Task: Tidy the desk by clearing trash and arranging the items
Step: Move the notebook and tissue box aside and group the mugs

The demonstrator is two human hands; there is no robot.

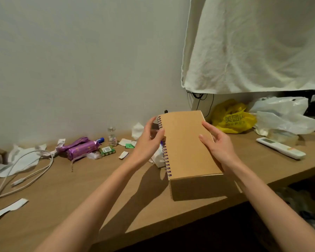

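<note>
At the far left of the wooden desk (80, 188) lie a looped white cable (25, 170), crumpled white paper (24, 157) and a torn paper strip (11, 208). Further right sit two purple packets (80, 147) whose print is too small to read, a pack of green batteries (107, 150) with a white label that is also illegible, and a small glass bottle (112, 136) standing upright near the wall.

Both bare forearms reach forward from the bottom edge. The left hand (147, 140) grips the brown notebook (185, 144) at its purple spiral binding, thumb pressed on the cover beside the coils, fingers curled up behind the top corner. The notebook is held above the desk, closed, its plain cover facing the camera, its shadow on the wood below. The right hand (216, 142) pinches the opposite long edge, fingers laid close together over the cover; its thumb is hidden behind.

Just beyond is a yellow bag (233, 119) printed with dark characters beginning 美团; the smaller line beneath is blurred. Right of it lie white plastic bags (284, 113) and a white remote control (280, 148).
</note>
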